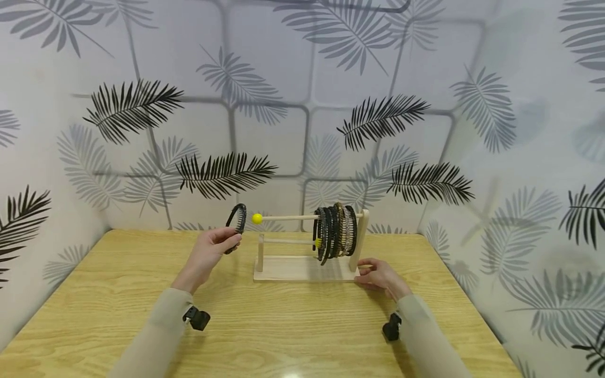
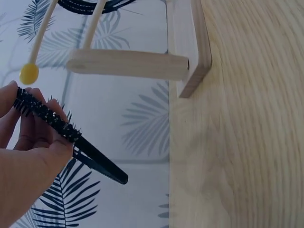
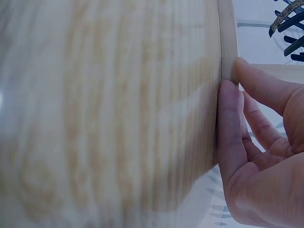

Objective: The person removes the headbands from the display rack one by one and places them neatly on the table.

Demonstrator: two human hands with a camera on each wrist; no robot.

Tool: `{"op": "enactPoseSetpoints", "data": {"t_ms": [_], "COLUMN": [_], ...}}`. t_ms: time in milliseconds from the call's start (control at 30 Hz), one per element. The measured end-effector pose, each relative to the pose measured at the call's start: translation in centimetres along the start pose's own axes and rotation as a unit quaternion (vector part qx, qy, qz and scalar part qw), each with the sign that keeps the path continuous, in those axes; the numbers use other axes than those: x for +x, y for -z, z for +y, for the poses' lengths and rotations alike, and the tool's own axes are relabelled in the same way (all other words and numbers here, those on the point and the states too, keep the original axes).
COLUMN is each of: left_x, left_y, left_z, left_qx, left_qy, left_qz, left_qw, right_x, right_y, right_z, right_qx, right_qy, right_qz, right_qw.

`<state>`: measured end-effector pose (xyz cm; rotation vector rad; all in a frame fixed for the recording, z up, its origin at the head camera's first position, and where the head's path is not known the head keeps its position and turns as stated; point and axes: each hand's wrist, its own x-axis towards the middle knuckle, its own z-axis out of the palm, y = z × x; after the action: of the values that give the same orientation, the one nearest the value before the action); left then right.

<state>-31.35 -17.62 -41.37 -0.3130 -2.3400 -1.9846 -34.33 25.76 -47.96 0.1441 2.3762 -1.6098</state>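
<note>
My left hand (image 1: 205,260) pinches a black toothed headband (image 1: 241,220) by its lower part, holding it upright just left of a wooden headband stand (image 1: 288,269). In the left wrist view the headband (image 2: 102,163) has a beaded, glittery stretch under the fingers, and its smooth ends point away. Close to it is the yellow ball (image 1: 257,218) on the tip of the stand's upper rod. Several headbands (image 1: 336,231), black, brown and pale, hang bunched at the right of the rods. With thumb and index finger, my right hand (image 1: 380,276) grips the base's right front corner.
The stand's lower rod (image 1: 288,241) runs from a short left post (image 1: 260,253) and bears a second yellow piece (image 1: 318,243) beside the bunch. A tall post (image 1: 360,239) rises at the right. Behind the wooden table (image 1: 283,325) hangs a leaf-patterned cloth (image 1: 264,136).
</note>
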Motion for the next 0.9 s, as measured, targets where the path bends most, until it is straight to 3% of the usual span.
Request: {"op": "enactPoseSetpoints", "data": {"t_ms": [333,633,900], "left_x": [-0.3,-0.3,-0.1], "left_y": [2.3,4.9,6.7], "left_z": [-1.9,-3.6,-5.3], "left_qx": [0.091,0.125,0.117], "left_qy": [0.027,0.027,0.028], "left_qz": [-0.026,-0.013,-0.012], "left_qw": [0.9951,0.9917,0.9926], "right_x": [-0.2,0.0,-0.1], "right_y": [0.1,-0.1,-0.2], "right_z": [0.0,-0.1,0.0], "right_qx": [0.001,0.0,0.003], "right_qy": [0.001,0.007,0.006], "right_qz": [0.003,0.001,0.001], "right_qw": [1.0,1.0,1.0]}}
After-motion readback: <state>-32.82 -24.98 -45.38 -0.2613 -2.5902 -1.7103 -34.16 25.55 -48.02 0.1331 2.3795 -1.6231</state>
